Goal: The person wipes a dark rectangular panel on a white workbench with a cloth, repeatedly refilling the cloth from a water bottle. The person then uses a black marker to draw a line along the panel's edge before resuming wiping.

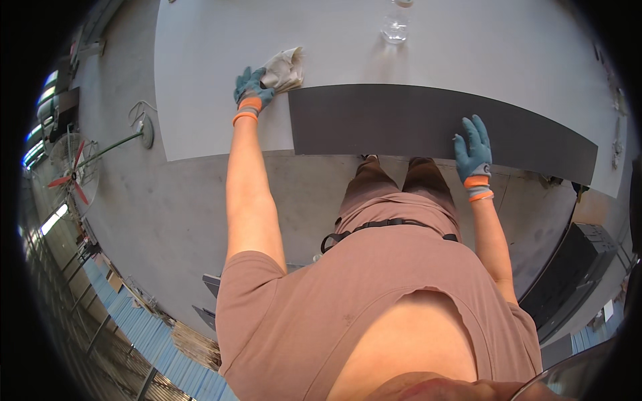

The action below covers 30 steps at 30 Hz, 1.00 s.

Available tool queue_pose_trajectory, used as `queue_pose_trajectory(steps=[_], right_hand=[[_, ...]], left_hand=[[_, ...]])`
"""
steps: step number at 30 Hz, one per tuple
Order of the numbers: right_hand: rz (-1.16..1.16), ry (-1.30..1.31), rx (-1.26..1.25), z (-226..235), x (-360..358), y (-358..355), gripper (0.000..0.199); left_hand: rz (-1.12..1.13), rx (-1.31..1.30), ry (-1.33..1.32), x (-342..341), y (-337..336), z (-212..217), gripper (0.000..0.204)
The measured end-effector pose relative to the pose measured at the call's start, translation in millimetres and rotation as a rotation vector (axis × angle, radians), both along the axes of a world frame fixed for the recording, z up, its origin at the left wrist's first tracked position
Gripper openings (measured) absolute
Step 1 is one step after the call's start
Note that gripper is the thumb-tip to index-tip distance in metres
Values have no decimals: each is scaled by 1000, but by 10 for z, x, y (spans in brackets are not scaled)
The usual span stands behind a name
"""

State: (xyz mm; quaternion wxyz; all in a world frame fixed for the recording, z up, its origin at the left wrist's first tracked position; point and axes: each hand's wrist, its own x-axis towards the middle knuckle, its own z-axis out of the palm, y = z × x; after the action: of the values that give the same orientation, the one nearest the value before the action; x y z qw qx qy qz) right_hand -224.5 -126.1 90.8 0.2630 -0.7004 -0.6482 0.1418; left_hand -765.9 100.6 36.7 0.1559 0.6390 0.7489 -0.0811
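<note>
Nearest is the person's brown short-sleeved cotton shirt [361, 287], with a narrow black strap [394, 223] at the waist. Beyond it, the right hand [474, 148], in a blue-green glove with an orange cuff, is over the long dark grey flat panel [401, 120]; its fingers are extended and released, and whether they touch the surface I cannot tell. The panel lies along the near edge of the pale grey worktop [334, 40].

The left hand [253, 88], gloved alike, is past the panel's left end, against a crumpled off-white cloth [286, 69]. Its fingers look spread; whether they pinch the fabric I cannot tell. The cloth rests near the panel's far left corner. To handle it well, I would fold it into a flat pad, press evenly with the palm and keep the right hand light. Farthest stands a clear, rounded plastic bottle [394, 29].
</note>
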Motion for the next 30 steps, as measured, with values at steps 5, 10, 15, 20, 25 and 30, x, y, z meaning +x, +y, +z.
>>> queue_pose_trajectory(steps=[5,10,15,20,25,30], right_hand=[[143,54,3,219,-777,94,40],[310,35,122,441,-1387,294,51],[344,-67,360,968,-1914,490,77],[305,-72,424,895,-1794,526,93],[174,39,372,672,-1492,254,88],[-23,170,268,319,-1206,203,65]], left_hand=[[73,123,-194,-208,22,-59,26],[286,52,-523,346,-20,861,25],[146,-130,-824,1010,-589,1398,31],[55,-344,-1223,1710,-1044,1639,32],[173,-369,-1326,2277,-1140,1591,29],[390,-326,-1567,2924,-1247,1333,29]])
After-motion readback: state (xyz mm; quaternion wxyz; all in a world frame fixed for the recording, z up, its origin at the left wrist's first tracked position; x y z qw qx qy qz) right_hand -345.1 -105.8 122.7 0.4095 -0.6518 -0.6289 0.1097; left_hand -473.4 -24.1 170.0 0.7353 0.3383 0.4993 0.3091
